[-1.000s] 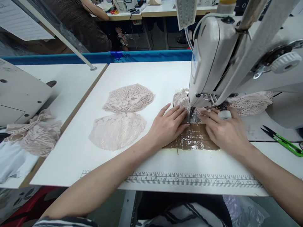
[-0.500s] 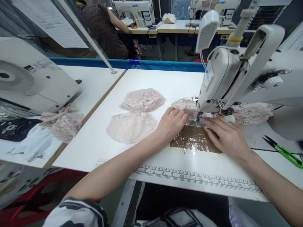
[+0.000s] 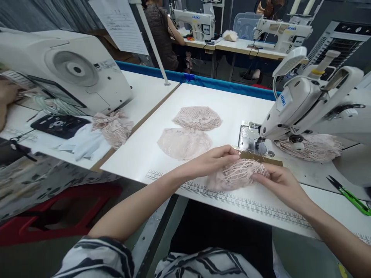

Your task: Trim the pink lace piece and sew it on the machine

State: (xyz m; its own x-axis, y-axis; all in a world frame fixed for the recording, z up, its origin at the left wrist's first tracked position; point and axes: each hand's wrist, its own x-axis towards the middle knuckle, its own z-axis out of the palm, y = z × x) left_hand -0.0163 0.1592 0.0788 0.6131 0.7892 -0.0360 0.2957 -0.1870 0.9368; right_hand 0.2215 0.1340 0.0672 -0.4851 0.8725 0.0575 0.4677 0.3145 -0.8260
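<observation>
Both hands hold one pale pink lace piece [image 3: 237,174] just above the table's front edge, over the printed ruler strip [image 3: 232,199]. My left hand [image 3: 213,160] pinches its upper left edge with closed fingers. My right hand [image 3: 279,183] grips its right end. The white sewing machine [image 3: 307,102] stands behind and to the right, its needle area [image 3: 257,143] with no fabric under it. Two more lace pieces [image 3: 197,117] [image 3: 184,143] lie flat on the white table [image 3: 162,127] to the left.
A heap of lace [image 3: 311,146] lies under the machine arm. Green-handled snips [image 3: 349,195] rest at the right. Another machine [image 3: 66,69] and a lace bundle [image 3: 114,127] occupy the left table, where another person's hand [image 3: 7,96] shows. A person sits at the far tables.
The lace piece came out from under the needle and both hands drew it back to the front edge. My head turned left and up, showing more of the room.
</observation>
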